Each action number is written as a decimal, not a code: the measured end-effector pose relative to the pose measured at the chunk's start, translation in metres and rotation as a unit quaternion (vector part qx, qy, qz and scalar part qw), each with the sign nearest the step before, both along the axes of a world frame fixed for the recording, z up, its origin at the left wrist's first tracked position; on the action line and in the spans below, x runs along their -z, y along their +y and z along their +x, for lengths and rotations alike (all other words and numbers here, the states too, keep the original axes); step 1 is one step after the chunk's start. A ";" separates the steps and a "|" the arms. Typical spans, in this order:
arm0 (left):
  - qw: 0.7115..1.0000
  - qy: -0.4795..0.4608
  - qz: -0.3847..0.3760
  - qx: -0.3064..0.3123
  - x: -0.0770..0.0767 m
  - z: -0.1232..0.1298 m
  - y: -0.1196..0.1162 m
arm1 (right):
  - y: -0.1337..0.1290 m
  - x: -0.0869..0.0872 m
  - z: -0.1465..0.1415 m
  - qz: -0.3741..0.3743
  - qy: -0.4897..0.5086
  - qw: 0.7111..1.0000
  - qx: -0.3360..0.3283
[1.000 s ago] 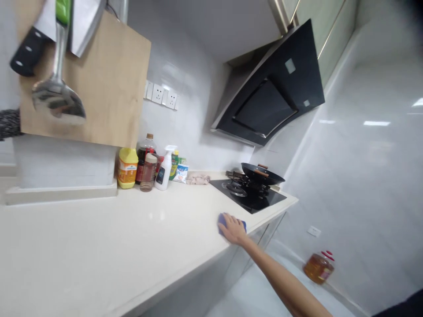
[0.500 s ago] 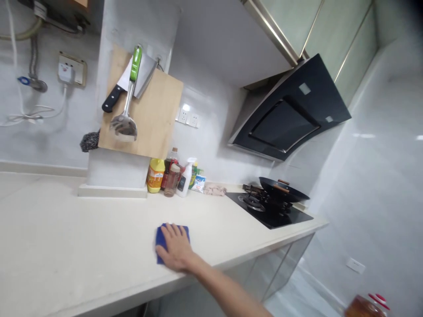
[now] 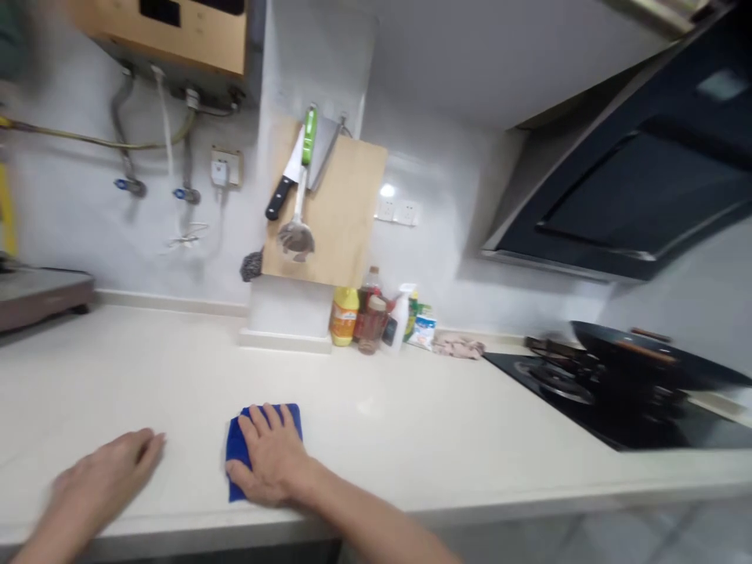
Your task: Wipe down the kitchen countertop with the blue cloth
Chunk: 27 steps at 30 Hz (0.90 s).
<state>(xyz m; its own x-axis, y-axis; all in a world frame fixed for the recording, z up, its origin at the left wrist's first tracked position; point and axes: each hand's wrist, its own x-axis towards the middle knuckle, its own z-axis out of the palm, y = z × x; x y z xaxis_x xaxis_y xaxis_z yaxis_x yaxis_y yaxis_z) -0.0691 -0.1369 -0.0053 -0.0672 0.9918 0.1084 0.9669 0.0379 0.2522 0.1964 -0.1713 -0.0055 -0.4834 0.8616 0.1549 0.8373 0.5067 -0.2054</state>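
Observation:
A folded blue cloth [image 3: 238,448] lies on the pale countertop [image 3: 376,427] near its front edge. My right hand [image 3: 271,458] rests flat on top of the cloth, fingers spread, covering most of it. To the left, my left hand [image 3: 109,474] is held over the counter, apart from the cloth. Its fingers are curled in loosely and nothing shows in them; motion smears it a little.
Along the back wall stand a yellow bottle [image 3: 344,316], a brown bottle [image 3: 372,325] and a white spray bottle [image 3: 397,317], then a crumpled rag [image 3: 458,345]. A wok [image 3: 658,356] sits on the black stove [image 3: 564,399] under the range hood [image 3: 623,180]. A cutting board [image 3: 346,211] hangs on the pillar.
The view has turned left. My right hand has slid left along the counter with the cloth under it. My left hand has come into view at the lower left.

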 end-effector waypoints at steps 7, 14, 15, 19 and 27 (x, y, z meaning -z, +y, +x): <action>1.000 0.015 0.013 -0.008 -0.011 0.014 -0.026 | 0.050 -0.003 -0.059 0.010 0.008 0.999 -0.047; 1.000 -0.016 0.025 -0.012 -0.008 0.007 -0.027 | 0.093 -0.001 -0.069 0.018 -0.010 1.000 0.011; 0.999 -0.020 0.026 -0.014 -0.009 0.007 -0.028 | 0.095 -0.001 -0.068 0.017 -0.012 1.000 0.017; 0.999 -0.020 0.032 -0.019 -0.011 0.004 -0.031 | 0.087 0.000 -0.052 0.018 -0.019 0.999 0.024; 0.999 0.028 0.012 -0.017 -0.016 -0.023 -0.026 | 0.019 -0.007 0.043 0.006 -0.031 0.999 0.015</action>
